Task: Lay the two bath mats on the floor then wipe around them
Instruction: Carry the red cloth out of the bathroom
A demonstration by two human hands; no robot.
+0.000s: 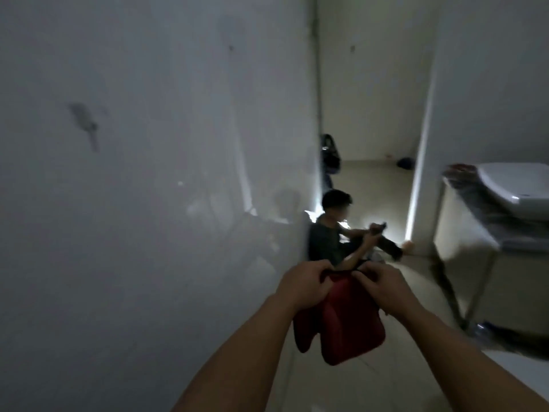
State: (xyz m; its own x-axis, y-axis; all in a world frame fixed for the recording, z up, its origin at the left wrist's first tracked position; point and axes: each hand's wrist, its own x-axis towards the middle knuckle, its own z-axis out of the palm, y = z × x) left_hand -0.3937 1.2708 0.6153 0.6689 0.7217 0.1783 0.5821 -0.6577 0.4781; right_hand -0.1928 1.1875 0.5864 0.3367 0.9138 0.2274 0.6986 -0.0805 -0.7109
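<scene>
Fingers of both our hands pinch the top edge of a red mat. Our left hand (303, 285) has its grip curled tight around one corner, and our right hand (383, 285) pinches the other corner close beside it. The red mat (347, 325) hangs down from our hands, up in the air, not yet on the floor. It droops in folds, and one flap hangs lower on the left side.

We think it is soft and floppy, like a thick towel, and light enough for two hands. It will not break. It will bend and bunch up if we let go of one side. Holding it by the two top corners looks best to us, with our hands pulled apart so it opens flat before it goes down.

We can see only red cloth here, so we cannot tell if this is one mat or both.

Below is the pale floor (410, 295). A grey wall (148, 173) stands close on our left. Ahead, another person (332, 230) sits on the floor by the doorway. On the right is a worktop (463, 233) with a white sink (517, 185).
</scene>
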